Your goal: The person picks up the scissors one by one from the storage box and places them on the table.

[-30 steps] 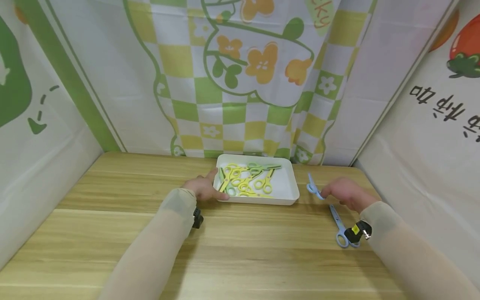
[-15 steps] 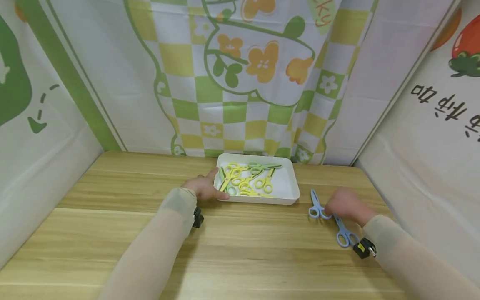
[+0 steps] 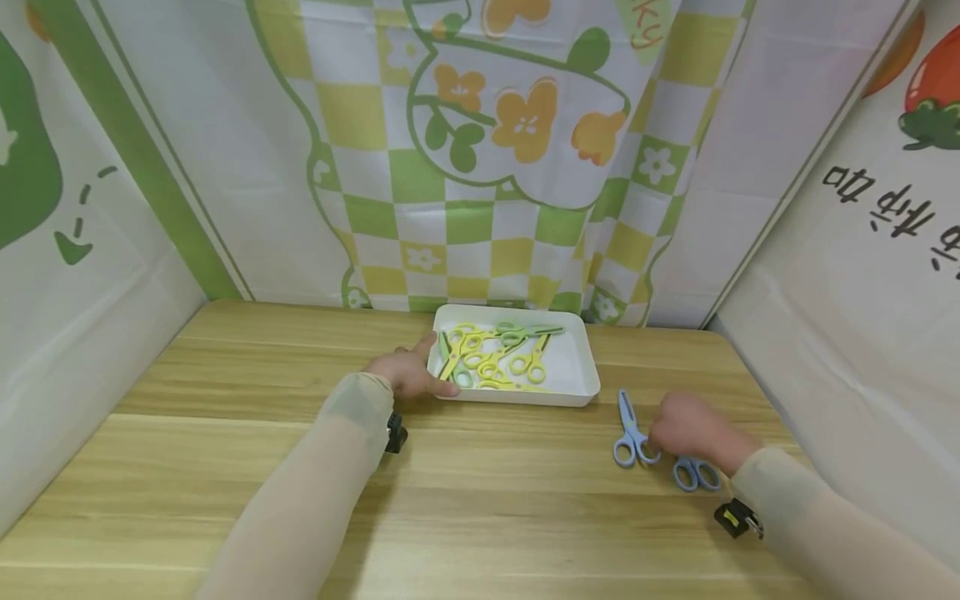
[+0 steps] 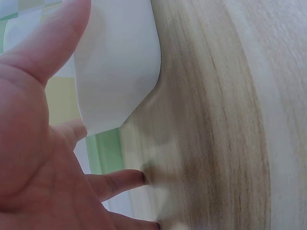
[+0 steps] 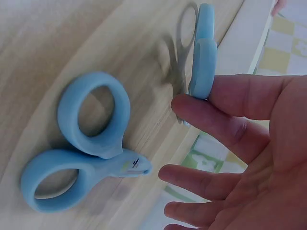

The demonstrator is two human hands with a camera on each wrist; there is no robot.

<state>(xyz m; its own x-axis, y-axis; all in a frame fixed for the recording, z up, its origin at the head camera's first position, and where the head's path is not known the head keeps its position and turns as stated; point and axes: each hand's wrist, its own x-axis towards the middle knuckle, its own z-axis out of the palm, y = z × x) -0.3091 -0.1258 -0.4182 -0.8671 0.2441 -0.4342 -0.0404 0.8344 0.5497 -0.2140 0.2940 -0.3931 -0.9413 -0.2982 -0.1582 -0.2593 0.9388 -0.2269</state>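
Observation:
My right hand [image 3: 686, 429] pinches one handle ring of a pair of light blue scissors [image 5: 205, 72] between thumb and index finger. In the head view its blades point away from me. Close over the wood, it casts a shadow. A second pair of blue scissors [image 5: 119, 162] lies beside it, rings towards me; the hand hides its blades in the head view. At the left front corner of a white tray [image 3: 540, 397], my left hand [image 3: 405, 372] spreads its straight thumb and fingers along the walls. Two fingertips reach down to the tabletop in the left wrist view.
Several yellow scissors [image 3: 491, 367] and green scissors [image 3: 517, 333] lie jumbled in the tray, mostly at its left. The wooden table [image 3: 487, 517] meets a checked curtain [image 3: 468, 225] behind the tray. A white printed wall [image 3: 847, 275] stands at the right.
My right hand has brought its blue scissors down from a raised position and towards me, beside the second blue pair, whose blades it now covers. The left hand and tray have stayed put.

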